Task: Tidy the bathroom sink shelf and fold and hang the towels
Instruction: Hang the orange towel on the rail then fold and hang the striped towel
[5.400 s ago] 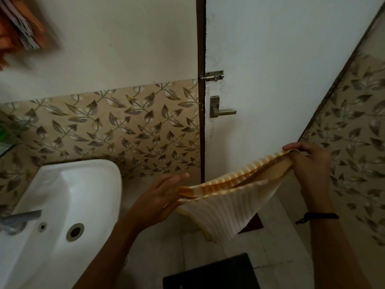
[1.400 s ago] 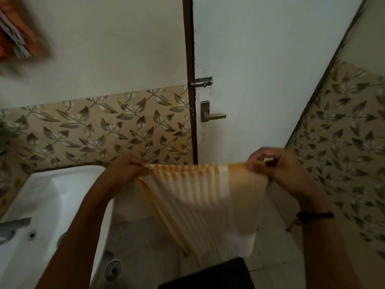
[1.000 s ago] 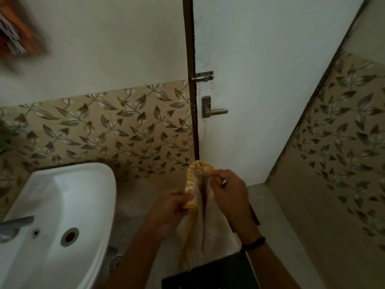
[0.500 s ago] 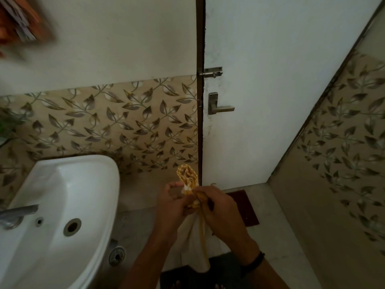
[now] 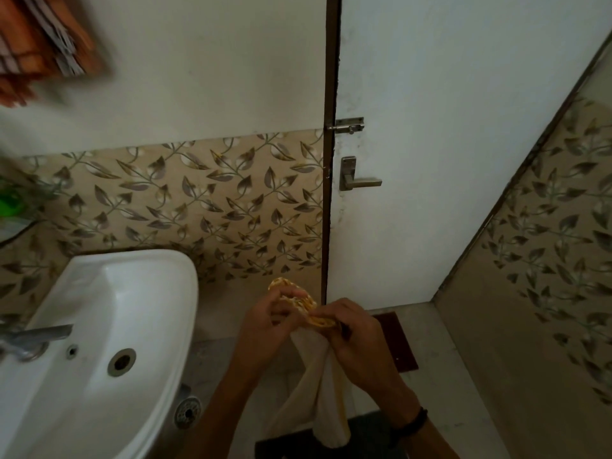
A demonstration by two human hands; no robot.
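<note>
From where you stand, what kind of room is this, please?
Probably a small bathroom: a white sink with a metal tap, leaf-patterned wall tiles, and a yellow-striped towel that the left hand and right hand grip.

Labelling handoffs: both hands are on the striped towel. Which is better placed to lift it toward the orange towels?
Left, probably. The left hand grips the bunched top of the striped towel and is nearer the orange towels at upper left; the right hand would reach across it.

Floor [image 5: 440, 369], maroon mat [image 5: 399, 346], dark mat [image 5: 367, 437], drain [image 5: 187, 413]
</note>
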